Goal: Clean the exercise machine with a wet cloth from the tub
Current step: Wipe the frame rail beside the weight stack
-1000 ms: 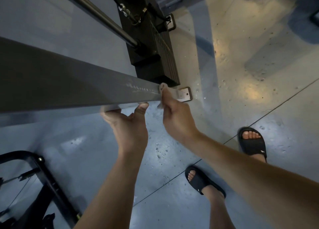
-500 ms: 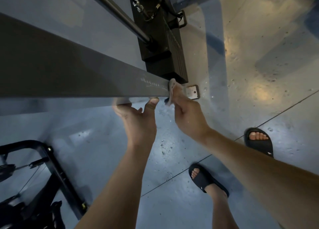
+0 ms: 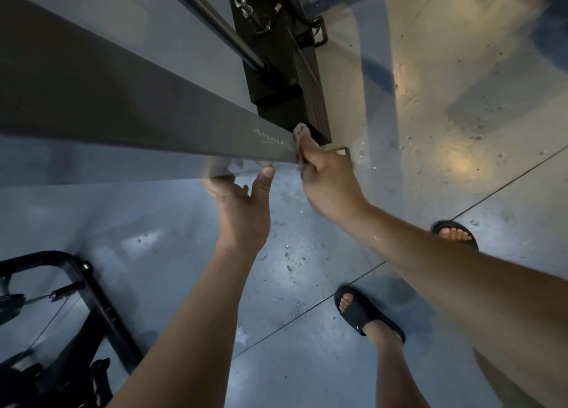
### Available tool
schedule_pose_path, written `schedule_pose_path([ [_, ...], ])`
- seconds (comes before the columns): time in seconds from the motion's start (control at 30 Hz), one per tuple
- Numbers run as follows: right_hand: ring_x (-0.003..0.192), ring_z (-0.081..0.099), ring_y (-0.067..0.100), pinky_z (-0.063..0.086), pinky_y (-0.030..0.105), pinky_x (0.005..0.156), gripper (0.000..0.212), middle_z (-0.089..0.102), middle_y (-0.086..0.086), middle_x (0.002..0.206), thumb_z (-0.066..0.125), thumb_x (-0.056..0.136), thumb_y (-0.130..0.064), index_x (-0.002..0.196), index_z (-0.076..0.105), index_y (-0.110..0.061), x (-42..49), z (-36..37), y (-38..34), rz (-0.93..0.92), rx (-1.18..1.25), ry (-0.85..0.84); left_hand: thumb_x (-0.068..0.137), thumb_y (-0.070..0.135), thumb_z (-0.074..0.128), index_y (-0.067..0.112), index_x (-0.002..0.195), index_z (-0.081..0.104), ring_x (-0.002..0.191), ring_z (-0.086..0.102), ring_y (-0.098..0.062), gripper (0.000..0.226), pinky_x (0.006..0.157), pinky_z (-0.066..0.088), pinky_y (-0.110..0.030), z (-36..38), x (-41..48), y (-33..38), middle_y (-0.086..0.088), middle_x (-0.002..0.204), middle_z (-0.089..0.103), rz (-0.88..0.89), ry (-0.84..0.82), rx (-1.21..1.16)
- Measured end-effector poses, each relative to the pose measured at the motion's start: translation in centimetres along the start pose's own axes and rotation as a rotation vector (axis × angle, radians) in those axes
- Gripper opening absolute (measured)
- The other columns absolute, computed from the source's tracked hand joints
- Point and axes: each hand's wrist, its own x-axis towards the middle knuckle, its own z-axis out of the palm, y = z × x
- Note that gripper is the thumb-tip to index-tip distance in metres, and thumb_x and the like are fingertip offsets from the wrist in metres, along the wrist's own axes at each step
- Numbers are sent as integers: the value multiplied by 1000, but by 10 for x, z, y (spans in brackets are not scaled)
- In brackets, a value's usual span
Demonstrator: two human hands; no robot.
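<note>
Hands, 2. Right hand (image 3: 327,182): fingers curled round a pale cloth (image 3: 302,135), pressing it to the lower end of the machine's grey beam (image 3: 153,122). Left hand (image 3: 241,205): grips the beam's near edge, thumb against it. Black weight stack (image 3: 285,69) behind; 2 sandals (image 3: 365,315) on the floor (image 3: 430,69).

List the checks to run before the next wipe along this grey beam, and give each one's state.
1. Grip of right hand on pale cloth: ok.
2. Cloth touching long grey metal beam, near its end: ok.
3. Hold of left hand on the beam's lower edge: ok.
4. Cloth wet enough: cannot tell.
5. Tub within reach: cannot tell, not in view.
</note>
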Motion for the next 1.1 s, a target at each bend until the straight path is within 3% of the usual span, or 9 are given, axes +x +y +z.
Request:
schedule_pose_path([
  [0.07, 92, 61, -20, 42, -2, 77, 30, 66, -25, 111, 43, 107, -2, 130, 63, -4, -27, 3, -17, -51, 7, -9, 97, 17, 68, 7, 135, 26, 140, 41, -25, 57, 102, 37, -4, -6, 0, 3, -17, 149, 35, -1, -21, 16],
  [0.17, 135, 34, -17, 29, 5, 111, 48, 43, -4, 155, 45, 105, 1, 152, 45, -9, -34, 5, -19, -125, -38, 17, 102, 14, 59, 26, 135, 25, 145, 40, -15, 49, 113, 39, -22, -21, -2, 9, -7, 155, 37, -43, -128, 25],
  [0.27, 148, 27, 3, 15, 4, 114, 55, 30, -5, 162, 40, 106, -1, 159, 29, -12, -5, 3, -13, 8, -23, -12, 102, 23, 60, 27, 145, 36, 140, 45, -5, 49, 98, 41, -2, -38, -10, 22, 3, 151, 50, -88, -153, 72],
  [0.33, 150, 31, 9, 16, 5, 114, 53, 32, -2, 163, 39, 108, -7, 159, 30, -14, -6, 0, -23, 74, 15, -31, 100, 29, 64, 17, 149, 37, 138, 49, -6, 57, 110, 43, -18, -44, -18, 36, 0, 147, 55, -86, -109, 14],
  [0.43, 133, 39, -19, 23, 1, 110, 46, 39, -11, 154, 45, 108, -9, 154, 42, -13, -40, 0, -52, -22, 86, -18, 91, 46, 70, 20, 145, 30, 140, 47, -11, 72, 118, 39, -37, -48, -31, 61, -3, 150, 50, -24, 5, -113],
  [0.77, 132, 55, 23, 43, 34, 112, 55, 52, 6, 151, 39, 107, -7, 161, 30, -17, -41, 1, -53, 70, 43, -78, 96, 26, 67, 6, 131, 29, 130, 51, -18, 56, 89, 43, -3, -43, -29, 79, -14, 142, 48, 26, 126, -94],
  [0.83, 109, 63, 3, 52, 14, 92, 56, 58, -4, 132, 44, 105, -6, 159, 34, -19, -75, 3, -70, 1, 60, -88, 93, 29, 66, -1, 132, 28, 126, 51, -20, 62, 87, 43, -4, -42, -29, 80, -19, 139, 48, 47, 133, -78],
  [0.97, 150, 34, 18, 30, 25, 122, 73, 31, 3, 166, 47, 99, 2, 163, 17, -13, -39, 1, -55, -90, -19, -78, 96, 23, 65, 5, 124, 27, 120, 52, -13, 51, 88, 40, -3, -43, -26, 78, -17, 135, 47, 75, 123, -49],
  [1.1, 143, 41, 11, 34, 10, 109, 71, 42, 2, 159, 46, 96, -1, 162, 26, -17, -24, -2, -71, -24, 33, -44, 97, 20, 66, -7, 129, 27, 114, 50, 3, 57, 91, 40, -5, -45, -25, 77, -14, 132, 47, 75, 102, -17],
])
